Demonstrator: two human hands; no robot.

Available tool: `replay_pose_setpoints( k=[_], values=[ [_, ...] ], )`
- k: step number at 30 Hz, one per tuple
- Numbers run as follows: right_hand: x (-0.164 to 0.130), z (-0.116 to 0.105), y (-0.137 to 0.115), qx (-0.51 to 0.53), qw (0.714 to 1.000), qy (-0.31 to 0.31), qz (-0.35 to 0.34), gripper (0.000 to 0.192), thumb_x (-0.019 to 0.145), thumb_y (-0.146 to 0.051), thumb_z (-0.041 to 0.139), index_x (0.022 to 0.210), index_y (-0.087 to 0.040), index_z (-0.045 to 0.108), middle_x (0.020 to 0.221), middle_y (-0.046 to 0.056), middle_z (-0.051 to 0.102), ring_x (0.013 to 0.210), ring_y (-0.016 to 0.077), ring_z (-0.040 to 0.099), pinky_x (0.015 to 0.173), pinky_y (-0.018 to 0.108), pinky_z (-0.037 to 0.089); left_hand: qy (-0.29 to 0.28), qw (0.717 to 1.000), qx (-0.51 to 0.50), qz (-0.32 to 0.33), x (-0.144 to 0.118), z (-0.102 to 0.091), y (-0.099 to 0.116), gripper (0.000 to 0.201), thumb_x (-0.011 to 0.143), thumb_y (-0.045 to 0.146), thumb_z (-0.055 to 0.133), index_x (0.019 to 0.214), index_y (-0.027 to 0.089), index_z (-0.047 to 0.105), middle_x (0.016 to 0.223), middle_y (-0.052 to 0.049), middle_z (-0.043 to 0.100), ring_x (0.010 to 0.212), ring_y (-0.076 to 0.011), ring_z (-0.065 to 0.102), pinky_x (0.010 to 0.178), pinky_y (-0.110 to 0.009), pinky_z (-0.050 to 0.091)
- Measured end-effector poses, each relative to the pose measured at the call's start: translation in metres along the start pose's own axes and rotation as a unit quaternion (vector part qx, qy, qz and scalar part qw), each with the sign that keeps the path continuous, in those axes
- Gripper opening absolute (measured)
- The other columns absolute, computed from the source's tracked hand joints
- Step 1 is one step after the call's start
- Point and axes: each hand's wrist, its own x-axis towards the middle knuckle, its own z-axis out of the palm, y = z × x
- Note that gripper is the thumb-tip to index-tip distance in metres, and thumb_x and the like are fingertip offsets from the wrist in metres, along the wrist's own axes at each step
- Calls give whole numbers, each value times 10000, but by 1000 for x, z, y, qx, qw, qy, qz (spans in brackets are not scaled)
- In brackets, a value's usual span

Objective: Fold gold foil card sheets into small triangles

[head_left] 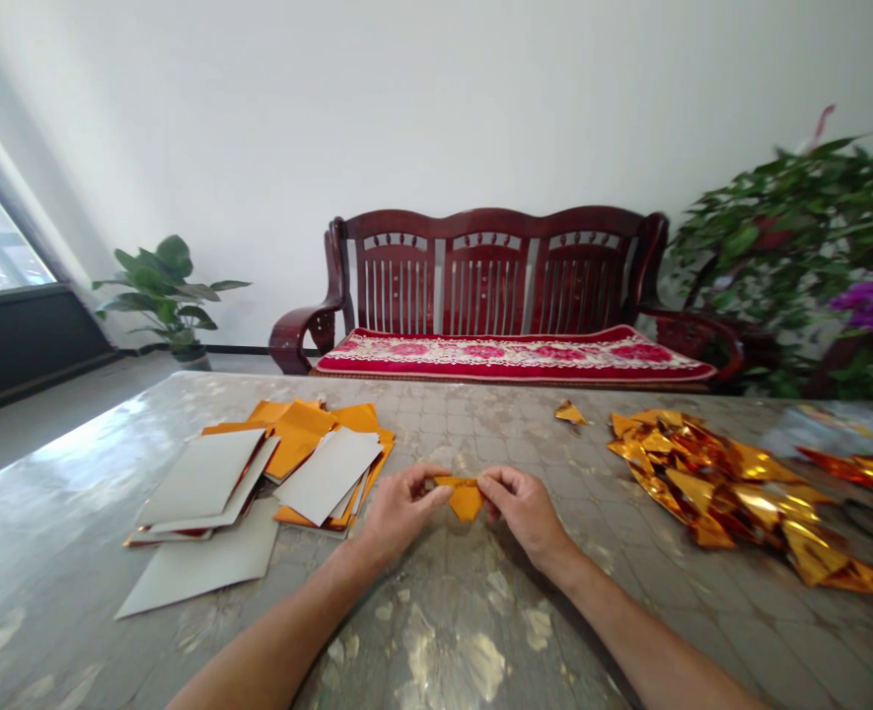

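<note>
A small folded piece of orange-gold paper (467, 500) is held up between my two hands, a little above the table. Its lower part tapers to a blunt end, and a narrow folded band runs along its top. My left hand (404, 508) pinches the left end between thumb and fingers. At the right end, the thumb and fingers of my right hand (523, 508) grip it too. Left of my hands lie loose stacks of paper sheets, some white side up (203, 478) and some orange side up (303, 434).
Shiny gold folded papers (709, 473) are heaped on the table's right side, with one small gold piece (570, 412) apart from them. Clear plastic (828, 429) lies behind the heap. Beyond the patterned table (451, 631) stands a wooden bench (484, 266), with potted plants either side.
</note>
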Motion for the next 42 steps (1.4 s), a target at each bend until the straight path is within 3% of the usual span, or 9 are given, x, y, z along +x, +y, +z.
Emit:
replay_pose_setpoints(
  k=[4,7,11,14,18,22,32,37,42],
  values=[
    [-1,2,0,137,989,4,49,331,737,-475,741,745,-158,646,561,-33,565,494,95,483,466,197,403,21,985,-165,-39,-5,11,5,534,800,402,634,1264,143,574,813,-35,712,740,-164,667,612,-236,507],
    [0,2,-2,279,953,-21,115,243,756,-374,759,777,-169,630,603,-35,564,499,87,502,472,189,454,73,973,-219,-20,-12,20,11,454,883,418,543,1243,143,541,937,-87,716,785,-174,686,621,-262,546],
    [4,-2,0,418,888,-73,180,38,819,-159,662,819,-175,628,679,-31,568,508,69,522,499,177,507,89,987,-72,110,-22,28,15,208,926,309,512,1019,186,651,948,-72,707,857,-163,670,756,-286,547],
    [3,-2,4,467,851,-112,215,105,818,-60,599,809,-163,617,673,-36,547,505,54,512,496,149,496,100,978,11,184,-23,32,15,196,927,236,514,1034,210,676,1031,-74,690,981,-173,633,871,-312,513],
    [-4,6,8,482,824,-151,257,118,798,-32,575,803,-143,614,670,-25,552,506,51,507,471,130,452,135,982,3,130,-14,35,13,337,863,185,573,1195,224,615,1173,-72,653,1075,-184,595,919,-326,483],
    [-12,16,11,479,810,-180,285,107,785,-45,575,783,-144,615,656,-22,578,504,53,505,489,141,450,70,995,-35,60,-7,35,10,247,834,224,585,1060,200,680,1085,-62,696,1057,-204,610,980,-362,439],
    [-12,21,5,374,871,-141,286,43,805,-183,650,831,-152,637,661,-3,631,485,75,530,465,171,446,14,976,-217,-23,-3,33,15,205,783,346,624,700,161,593,631,28,577,629,-107,526,664,-230,431],
    [-3,9,-8,264,951,8,159,264,799,-428,705,891,-182,684,818,18,672,562,91,544,433,168,393,29,980,-185,-68,1,21,13,249,721,389,657,665,150,614,598,39,553,564,-88,462,571,-206,365],
    [-2,4,-16,164,983,-62,59,396,789,-565,691,866,-176,713,816,35,668,704,140,557,521,199,399,-11,980,-160,-120,0,16,13,239,667,374,689,638,139,659,524,56,506,461,-58,351,480,-199,253]
  ],
)
